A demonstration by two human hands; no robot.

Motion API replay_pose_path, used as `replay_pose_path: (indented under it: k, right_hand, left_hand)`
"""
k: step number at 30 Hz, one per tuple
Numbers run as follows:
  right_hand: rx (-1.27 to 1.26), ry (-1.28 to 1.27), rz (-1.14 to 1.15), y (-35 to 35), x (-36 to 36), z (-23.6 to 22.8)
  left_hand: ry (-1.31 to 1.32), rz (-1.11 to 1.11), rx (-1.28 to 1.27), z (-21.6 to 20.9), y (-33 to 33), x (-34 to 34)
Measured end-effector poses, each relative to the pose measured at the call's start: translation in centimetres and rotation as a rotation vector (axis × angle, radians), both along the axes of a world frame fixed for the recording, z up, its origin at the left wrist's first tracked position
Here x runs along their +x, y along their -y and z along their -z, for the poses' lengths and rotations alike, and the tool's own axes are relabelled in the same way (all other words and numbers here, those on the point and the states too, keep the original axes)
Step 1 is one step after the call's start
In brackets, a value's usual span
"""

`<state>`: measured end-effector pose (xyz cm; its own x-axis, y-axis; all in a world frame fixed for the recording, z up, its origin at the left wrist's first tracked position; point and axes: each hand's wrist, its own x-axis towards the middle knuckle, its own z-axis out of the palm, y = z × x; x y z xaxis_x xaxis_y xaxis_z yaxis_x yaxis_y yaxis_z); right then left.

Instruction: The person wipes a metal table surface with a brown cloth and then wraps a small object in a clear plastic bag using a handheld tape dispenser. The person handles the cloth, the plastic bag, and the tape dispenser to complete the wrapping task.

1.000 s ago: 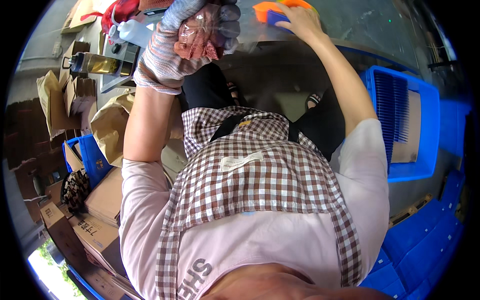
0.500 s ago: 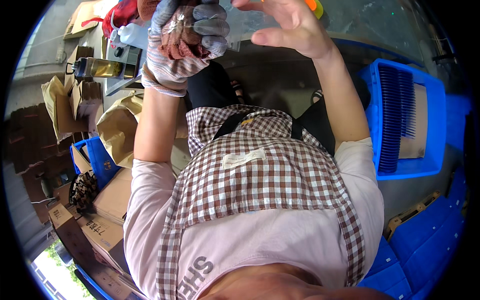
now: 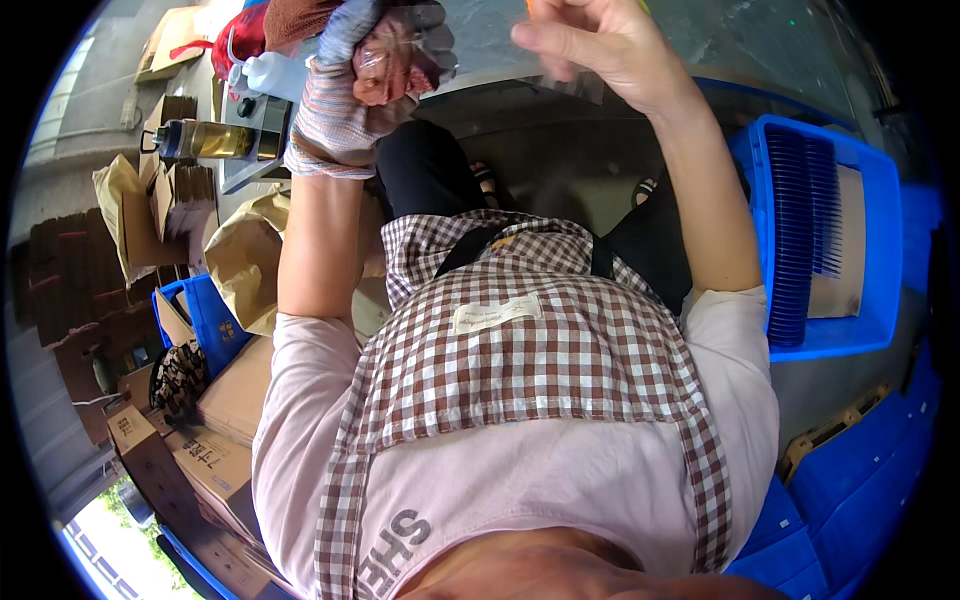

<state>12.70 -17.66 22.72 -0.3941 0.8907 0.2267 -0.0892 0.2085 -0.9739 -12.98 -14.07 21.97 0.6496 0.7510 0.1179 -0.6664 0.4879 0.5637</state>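
My left hand [image 3: 345, 85], in a striped knit glove with grey fingers, is closed round a bunched reddish-brown cloth [image 3: 383, 80]. Something clear and shiny shows over that cloth; its kind is hard to make out. More brown cloth [image 3: 295, 20] sits just beyond, at the upper edge. To the right my bare right hand [image 3: 610, 45] is raised over the table, its thumb stretched leftward and other fingers smeared or cut off by the edge. A clear, film-like piece [image 3: 590, 90] shows under it; whether the hand holds it I cannot tell.
A glassy tabletop [image 3: 740, 45] spans the far side. At left stand a squeeze bottle [image 3: 275, 75], a drink bottle [image 3: 215, 139], paper bags [image 3: 250, 255] and cardboard boxes [image 3: 215, 465]. A blue crate [image 3: 880, 250] with dark ribbed racks [image 3: 790, 240] stands on the right.
My right hand has moved right, away from my left hand. The clear piece that was beside the glove now shows under my right hand. My left hand keeps the cloth.
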Motion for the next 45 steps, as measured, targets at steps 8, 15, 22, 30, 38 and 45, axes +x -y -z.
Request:
replay_pose_path:
  k: [8, 15, 22, 30, 38, 45]
  right_hand:
    - [0.004, 0.167, 0.062, -0.8, -0.1, 2.6]
    - [0.263, 0.392, 0.235, -1.2, -1.5, 3.2]
    - [0.289, 0.514, 0.221, -1.8, -2.2, 2.7]
    - [0.310, 0.517, 0.238, -2.5, -3.2, 4.4]
    - [0.208, 0.624, 0.365, -2.0, -3.8, 2.8]
    - [0.405, 0.761, 0.456, -1.5, -3.5, 3.8]
  left_hand:
    - [-0.165, -0.002, 0.074, -0.6, 2.1, 0.8]
    - [-0.412, -0.185, 0.129, -0.6, 3.1, 0.0]
    - [-0.328, -0.096, 0.183, -0.5, 3.0, -1.1]
    - [-0.536, -0.092, 0.191, 0.8, 1.1, -1.2]
    - [-0.487, -0.184, 0.075, 4.6, -0.6, -2.2]
    - [-0.538, -0.200, 0.123, 4.1, -0.4, -2.8]
